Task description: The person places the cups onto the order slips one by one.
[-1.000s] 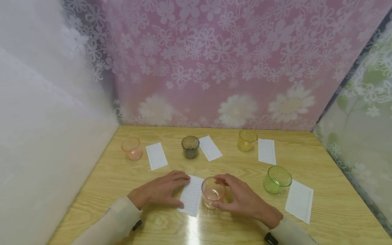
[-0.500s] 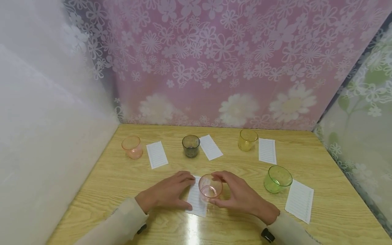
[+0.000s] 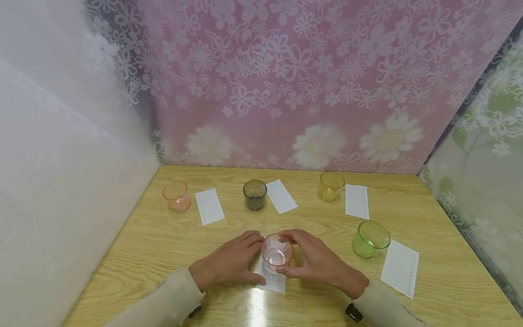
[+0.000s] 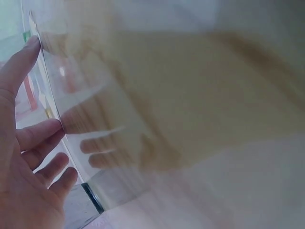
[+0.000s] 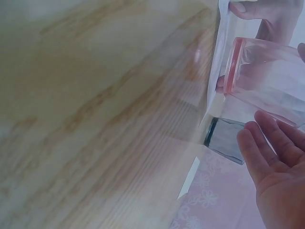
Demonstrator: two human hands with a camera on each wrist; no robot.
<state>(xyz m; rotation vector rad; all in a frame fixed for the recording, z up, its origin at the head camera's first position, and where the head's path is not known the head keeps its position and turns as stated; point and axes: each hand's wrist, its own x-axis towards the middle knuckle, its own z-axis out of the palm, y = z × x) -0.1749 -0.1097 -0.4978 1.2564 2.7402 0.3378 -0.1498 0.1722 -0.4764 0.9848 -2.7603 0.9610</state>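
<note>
In the head view, my right hand (image 3: 320,259) grips a clear pink glass cup (image 3: 277,254) between thumb and fingers near its rim. The cup is over a white printed paper slip (image 3: 273,282) and hides part of it. From the left, my left hand (image 3: 229,259) lies low with thumb and fingers spread, its tips at the slip's left side. In the left wrist view, its thumb and index fingertip (image 4: 56,126) touch down while the other fingers curl loosely. The right wrist view shows the pink cup (image 5: 264,78) from the side; whether it touches the slip is unclear.
Toward the back of the wooden table (image 3: 135,272) stand an orange-pink cup (image 3: 176,197), a grey cup (image 3: 255,195) and a yellow cup (image 3: 331,187). A green cup (image 3: 370,240) stands at right. Beside each lies a white slip, such as one (image 3: 400,269) by the green cup.
My left hand and the paper slip have slid right, under the pink cup. My right hand has moved the cup slightly left, from beside the slip to over it.
</note>
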